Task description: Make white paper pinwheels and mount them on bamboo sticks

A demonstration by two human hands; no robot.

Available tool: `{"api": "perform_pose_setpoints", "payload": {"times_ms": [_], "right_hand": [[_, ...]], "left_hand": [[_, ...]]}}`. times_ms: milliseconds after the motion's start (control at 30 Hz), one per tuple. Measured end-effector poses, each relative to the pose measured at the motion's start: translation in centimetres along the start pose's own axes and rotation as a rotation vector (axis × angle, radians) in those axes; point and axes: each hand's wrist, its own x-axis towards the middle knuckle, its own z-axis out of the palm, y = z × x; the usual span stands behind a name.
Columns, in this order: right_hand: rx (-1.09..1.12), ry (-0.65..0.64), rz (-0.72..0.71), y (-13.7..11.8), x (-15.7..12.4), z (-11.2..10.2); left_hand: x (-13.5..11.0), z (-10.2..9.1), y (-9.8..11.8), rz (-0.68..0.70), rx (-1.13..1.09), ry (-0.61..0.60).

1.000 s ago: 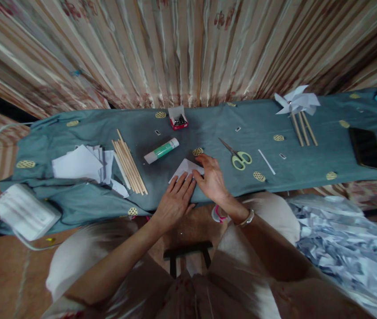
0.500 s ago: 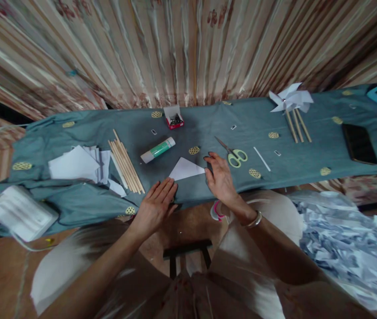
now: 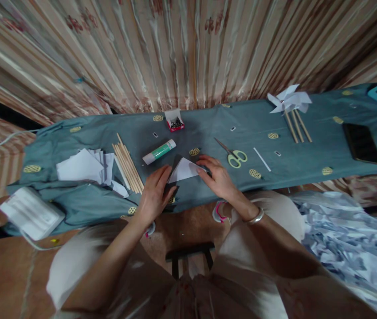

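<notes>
Paper (image 3: 184,170): here it lies, a white, three-cornered piece flat on the surface (image 3: 205,128), right between the two hands.
Left hand (image 3: 154,192): at the paper's left corner, fingers straight, thumb well apart – nothing gripped.
Right hand (image 3: 221,180): thumb over the paper's right corner, fingers curved beyond it; whether it pinches, I cannot tell.
Edges: looks like lining up a fold – best to pin one corner lightly, square the edges, then press outward from the middle, since thin paper would likely skew under a hard push.
Glue (image 3: 159,151): just beyond the left fingertips, the nearest thing to knock.
Sticks (image 3: 128,165): bundled just left of the left hand, cramping its elbow room.
Scissors (image 3: 237,158): beyond the right hand and to its right, blades angled toward the far side.
Box (image 3: 174,122): farther out ahead of both hands, lid up, clear of the paper.
</notes>
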Motion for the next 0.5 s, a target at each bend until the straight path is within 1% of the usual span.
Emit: {"api": "perform_pose_setpoints", "payload": {"times_ms": [100, 167, 267, 367, 500], "right_hand": [[0.056, -0.04, 0.007, -0.5, 0.2, 0.1], [0.115, -0.051, 0.017, -0.7, 0.3, 0.1], [0.221, -0.058, 0.046, -0.9, 0.6, -0.1], [0.321, -0.104, 0.069, -0.9, 0.7, -0.4], [0.369, -0.161, 0.091, -0.9, 0.8, -0.5]], "left_hand": [[1.2, 1.2, -0.1, 0.025, -0.007, -0.016], [1.6, 1.6, 0.1, 0.029, -0.013, -0.026], [2.0, 1.8, 0.8, 0.038, -0.026, -0.035], [2.1, 1.7, 1.5, 0.021, -0.032, -0.063], [2.4, 1.7, 1.7, 0.017, -0.022, -0.073]]}}
